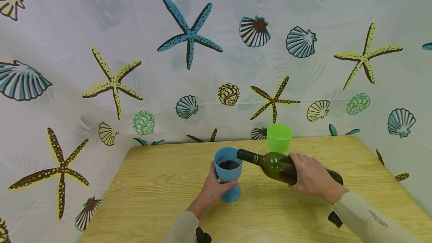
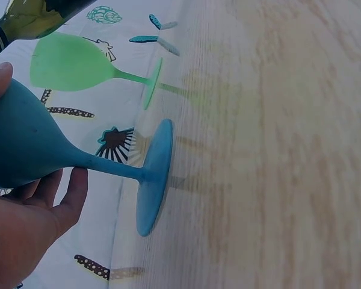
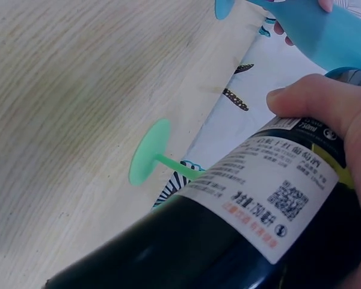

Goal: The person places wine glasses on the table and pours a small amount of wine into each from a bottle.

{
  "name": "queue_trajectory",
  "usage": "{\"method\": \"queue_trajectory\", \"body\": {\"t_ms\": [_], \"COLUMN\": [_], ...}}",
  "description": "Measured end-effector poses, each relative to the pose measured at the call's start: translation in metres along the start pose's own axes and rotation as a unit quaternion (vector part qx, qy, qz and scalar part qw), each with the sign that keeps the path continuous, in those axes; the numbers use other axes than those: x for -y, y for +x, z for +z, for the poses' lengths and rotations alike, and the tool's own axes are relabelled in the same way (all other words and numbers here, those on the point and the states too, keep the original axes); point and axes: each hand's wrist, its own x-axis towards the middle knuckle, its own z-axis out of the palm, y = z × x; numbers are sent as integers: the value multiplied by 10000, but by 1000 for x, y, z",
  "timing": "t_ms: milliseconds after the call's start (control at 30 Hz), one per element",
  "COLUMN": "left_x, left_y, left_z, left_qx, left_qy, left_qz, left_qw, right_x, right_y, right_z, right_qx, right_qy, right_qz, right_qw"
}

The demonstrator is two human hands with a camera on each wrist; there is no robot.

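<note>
A blue plastic goblet stands upright on the table with dark liquid in its bowl. My left hand holds it round the lower bowl and stem; the left wrist view shows fingertips against the blue stem. My right hand grips a dark green wine bottle round its body. The bottle lies nearly level, its neck pointing left and its mouth at the goblet's right rim. No stream of liquid is visible. In the right wrist view, a printed back label faces the camera.
A light green goblet stands behind the bottle near the table's back edge; the bottle hides its lower part from the head view. The wooden table meets a white curtain printed with starfish and shells at the back and sides.
</note>
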Motion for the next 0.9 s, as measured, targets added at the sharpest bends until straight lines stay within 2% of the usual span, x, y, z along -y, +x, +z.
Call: {"method": "queue_trajectory", "body": {"t_ms": [267,500,600,700,767,900], "left_x": [-3,-33,-37,-36,-30,-10], "left_y": [-1,-13,-15,-14,-12,-4], "left_z": [-2,-3,-2,-2,-1,-1], "left_qx": [6,91,78,49,22,-49], "left_qy": [-30,-67,-83,-152,-154,-90], "left_qz": [-4,17,-17,-3,36,63], "left_qw": [10000,9999,9999,9999,9999,9999], "right_x": [0,-1,-2,-1,-1,-1], "right_y": [-4,-8,-9,-12,-13,-16], "right_z": [4,6,7,8,8,7], "right_qx": [19,-22,-24,-2,-5,-125], "right_qy": [102,182,221,321,429,722], "right_qz": [98,109,157,301,424,629], "right_qw": [9999,9998,9996,9990,9982,9953]}}
